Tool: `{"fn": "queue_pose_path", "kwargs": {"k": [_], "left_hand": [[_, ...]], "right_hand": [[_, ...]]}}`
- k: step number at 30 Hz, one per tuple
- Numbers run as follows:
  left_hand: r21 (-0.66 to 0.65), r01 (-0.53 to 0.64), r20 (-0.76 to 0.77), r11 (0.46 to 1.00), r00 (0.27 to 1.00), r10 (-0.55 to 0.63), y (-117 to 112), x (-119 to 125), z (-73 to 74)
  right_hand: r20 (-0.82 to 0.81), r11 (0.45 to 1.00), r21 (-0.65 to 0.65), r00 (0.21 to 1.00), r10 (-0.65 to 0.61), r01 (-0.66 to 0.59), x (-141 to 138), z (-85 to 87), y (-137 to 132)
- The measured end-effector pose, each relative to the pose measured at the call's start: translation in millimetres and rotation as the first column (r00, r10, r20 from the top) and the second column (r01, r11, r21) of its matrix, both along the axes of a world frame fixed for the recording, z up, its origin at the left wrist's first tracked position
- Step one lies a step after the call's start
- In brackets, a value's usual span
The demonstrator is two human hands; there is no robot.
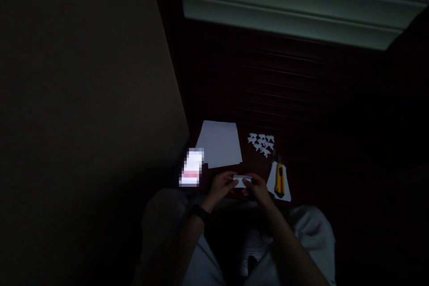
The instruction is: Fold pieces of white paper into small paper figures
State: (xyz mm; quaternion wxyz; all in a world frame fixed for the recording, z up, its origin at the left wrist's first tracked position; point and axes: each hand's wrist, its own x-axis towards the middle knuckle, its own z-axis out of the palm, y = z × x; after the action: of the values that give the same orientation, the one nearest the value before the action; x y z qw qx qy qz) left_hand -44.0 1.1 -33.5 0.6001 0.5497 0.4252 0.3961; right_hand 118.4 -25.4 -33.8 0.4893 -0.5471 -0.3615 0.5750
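Between my two hands is a small folded piece of white paper (240, 182), held level just above my lap at the table's near edge. My left hand (222, 185), with a dark watch on its wrist, pinches the paper's left end. The right end is gripped by my right hand (256, 187), its thumb lying on the paper's face. Just right of that hand a yellow utility knife (280, 181) rests on white paper pieces (272, 181). Beyond my hands lies a stack of white sheets (221, 143).
Several small folded white paper shapes (262, 143) are grouped at the table's back right. A bright, blurred-out screen (192, 167) lies at the left. A wall (100, 76) rises close on the left, and pale horizontal slats (284, 4) stand ahead. The room is dim.
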Motion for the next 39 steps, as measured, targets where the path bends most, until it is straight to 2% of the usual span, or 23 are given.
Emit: {"fn": "queue_pose_path", "kwargs": {"k": [4,10,25,33,39], "left_hand": [[-0.008,0.058,0.009,0.998,0.998,-0.058,-1.1,0.2,2.0],[-0.016,0.027,0.020,1.000,0.999,-0.027,0.4,0.5,-0.8],[-0.042,0.033,0.064,0.999,0.997,-0.030,-0.3,0.1,-1.4],[-0.082,0.085,0.087,0.993,0.993,-0.078,1.7,-4.7,1.0],[-0.113,0.069,0.084,0.991,0.995,-0.060,1.3,-6.0,2.0]], "right_hand": [[-0.015,0.999,-0.034,1.000,-0.020,0.020,0.6,1.2,0.3],[0.026,0.999,-0.017,0.999,0.033,-0.033,-3.5,2.2,-0.5],[0.068,0.999,0.039,0.997,0.024,-0.026,-2.8,-4.8,-1.9],[0.079,0.997,0.048,0.995,0.054,-0.058,-3.0,-2.5,-3.2],[0.105,0.997,0.051,0.993,0.052,-0.057,-4.8,1.1,-4.4]]}}
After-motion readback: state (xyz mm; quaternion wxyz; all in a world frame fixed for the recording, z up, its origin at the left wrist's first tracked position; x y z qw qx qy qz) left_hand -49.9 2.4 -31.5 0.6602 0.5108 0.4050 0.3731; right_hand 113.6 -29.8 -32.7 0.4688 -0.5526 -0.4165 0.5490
